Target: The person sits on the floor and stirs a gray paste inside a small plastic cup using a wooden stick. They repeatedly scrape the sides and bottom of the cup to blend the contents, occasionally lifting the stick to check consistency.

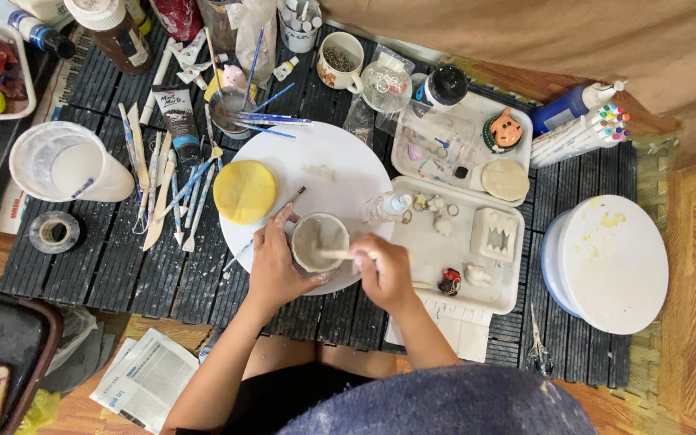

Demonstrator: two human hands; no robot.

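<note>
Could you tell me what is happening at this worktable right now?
A person seated at a dark slatted table is working a small grey clay cup that sits on a round white turntable. The left hand cups its side, while the right hand holds a wooden stick tool reaching into the cup. A yellow sponge lies on the turntable beside it. White trays with small clay pieces sit to the right, and modelling tools lie to the left.

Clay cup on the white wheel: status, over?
Left hand cups the clay cup. Right hand holds a wooden tool inside it. Yellow sponge sits clear, nothing blocking.
</note>
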